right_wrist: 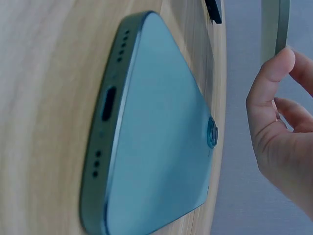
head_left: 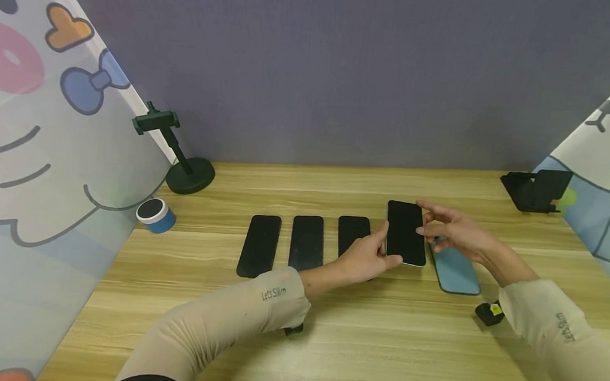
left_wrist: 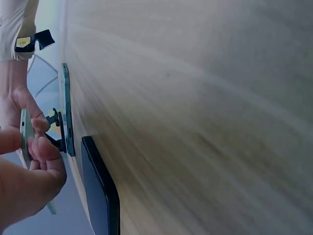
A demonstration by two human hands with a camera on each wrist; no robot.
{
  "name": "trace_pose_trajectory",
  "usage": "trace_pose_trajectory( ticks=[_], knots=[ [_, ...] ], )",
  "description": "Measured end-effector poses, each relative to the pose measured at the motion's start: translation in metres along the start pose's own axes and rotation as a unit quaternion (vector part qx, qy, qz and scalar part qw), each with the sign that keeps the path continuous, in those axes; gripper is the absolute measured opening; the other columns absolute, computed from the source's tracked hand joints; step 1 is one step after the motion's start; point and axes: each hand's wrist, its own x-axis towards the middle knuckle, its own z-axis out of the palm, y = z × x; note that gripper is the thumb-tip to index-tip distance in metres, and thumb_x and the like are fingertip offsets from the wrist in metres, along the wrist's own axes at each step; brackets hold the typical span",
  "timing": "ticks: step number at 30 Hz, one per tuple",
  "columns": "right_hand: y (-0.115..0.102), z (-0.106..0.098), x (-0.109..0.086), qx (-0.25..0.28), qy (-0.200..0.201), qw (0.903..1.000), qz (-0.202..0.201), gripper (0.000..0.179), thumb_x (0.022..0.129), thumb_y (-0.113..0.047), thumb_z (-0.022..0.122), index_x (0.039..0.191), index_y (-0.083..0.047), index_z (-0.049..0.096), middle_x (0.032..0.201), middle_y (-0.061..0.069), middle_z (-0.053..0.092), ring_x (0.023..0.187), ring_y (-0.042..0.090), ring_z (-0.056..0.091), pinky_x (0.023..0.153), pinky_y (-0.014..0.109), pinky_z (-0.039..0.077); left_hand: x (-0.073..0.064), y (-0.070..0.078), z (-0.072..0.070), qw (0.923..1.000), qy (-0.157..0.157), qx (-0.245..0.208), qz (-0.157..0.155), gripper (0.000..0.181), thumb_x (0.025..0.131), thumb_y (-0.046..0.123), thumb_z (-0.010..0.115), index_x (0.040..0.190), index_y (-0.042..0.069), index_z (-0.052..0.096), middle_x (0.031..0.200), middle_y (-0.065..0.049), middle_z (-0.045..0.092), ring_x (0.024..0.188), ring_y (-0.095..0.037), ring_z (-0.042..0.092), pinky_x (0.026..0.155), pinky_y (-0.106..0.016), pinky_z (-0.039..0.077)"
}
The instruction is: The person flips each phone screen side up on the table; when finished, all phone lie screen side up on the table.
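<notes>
A smartphone [head_left: 406,233] with a dark screen and pale rim is held raised above the table, screen up, between both hands. My left hand [head_left: 366,257] grips its lower left part, the thumb by the bottom edge. My right hand [head_left: 458,232] pinches its right edge, thumb over the front. In the left wrist view the pale phone [left_wrist: 26,134] appears edge-on between the hands. Below the right hand a light blue phone [head_left: 456,269] lies back up; its port and camera show in the right wrist view. A black-screened phone [head_left: 352,232] lies partly behind the left hand.
Two more dark phones, a middle one [head_left: 307,241] and a leftmost one [head_left: 258,246], lie in the row. A dark green stand [head_left: 189,175] and a blue-and-white jar [head_left: 156,215] are at the left. A black folding stand [head_left: 541,190] stands at the back right.
</notes>
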Motion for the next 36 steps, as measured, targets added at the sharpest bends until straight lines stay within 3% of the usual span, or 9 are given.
trace_pose_trajectory(
  ticks=[8, 17, 27, 32, 36],
  knots=[
    [0.001, -0.001, 0.001, -0.035, -0.010, 0.9991, 0.022, 0.086, 0.097, -0.020, 0.067, 0.163, -0.014, 0.012, 0.119, 0.010, 0.037, 0.079, 0.016, 0.055, 0.061, 0.031, 0.054, 0.005, -0.002, -0.003, 0.9986, -0.042, 0.023, -0.024, 0.095, 0.097, 0.039, 0.066, 0.161, 0.010, 0.003, 0.070, 0.001, 0.057, 0.047, -0.009, 0.043, 0.050, -0.021, 0.039],
    [0.007, 0.001, 0.007, -0.042, -0.027, 0.9975, 0.049, 0.088, 0.095, -0.019, 0.070, 0.163, -0.013, 0.014, 0.113, 0.009, 0.042, 0.074, 0.013, 0.053, 0.059, 0.029, 0.052, 0.011, 0.003, 0.000, 0.9952, -0.061, 0.023, -0.074, 0.096, 0.096, 0.037, 0.068, 0.162, 0.008, 0.004, 0.056, 0.000, 0.052, 0.041, -0.009, 0.035, 0.043, -0.022, 0.033],
    [0.006, 0.004, 0.014, -0.074, -0.040, 0.9928, 0.085, 0.090, 0.095, -0.020, 0.069, 0.163, -0.011, 0.009, 0.109, 0.008, 0.042, 0.074, 0.015, 0.051, 0.062, 0.029, 0.052, 0.012, 0.008, 0.000, 0.9899, -0.071, 0.005, -0.123, 0.088, 0.099, 0.032, 0.065, 0.161, 0.005, 0.010, 0.056, -0.004, 0.052, 0.042, -0.012, 0.036, 0.050, -0.026, 0.037],
    [0.004, 0.006, 0.015, -0.086, -0.047, 0.9905, 0.097, 0.091, 0.095, -0.020, 0.068, 0.163, -0.009, 0.009, 0.107, 0.008, 0.042, 0.072, 0.014, 0.050, 0.061, 0.028, 0.052, 0.013, 0.010, -0.001, 0.9881, -0.072, 0.033, -0.132, 0.090, 0.097, 0.035, 0.067, 0.161, 0.005, 0.012, 0.074, -0.004, 0.068, 0.061, -0.016, 0.057, 0.065, -0.025, 0.047],
    [0.000, 0.007, 0.016, -0.102, -0.054, 0.9877, 0.106, 0.093, 0.095, -0.021, 0.069, 0.162, -0.006, 0.007, 0.103, 0.006, 0.042, 0.069, 0.013, 0.051, 0.060, 0.028, 0.052, 0.014, 0.012, 0.000, 0.9851, -0.076, 0.062, -0.142, 0.095, 0.094, 0.038, 0.071, 0.162, 0.007, 0.011, 0.082, -0.003, 0.073, 0.071, -0.018, 0.065, 0.076, -0.026, 0.051]
  ],
)
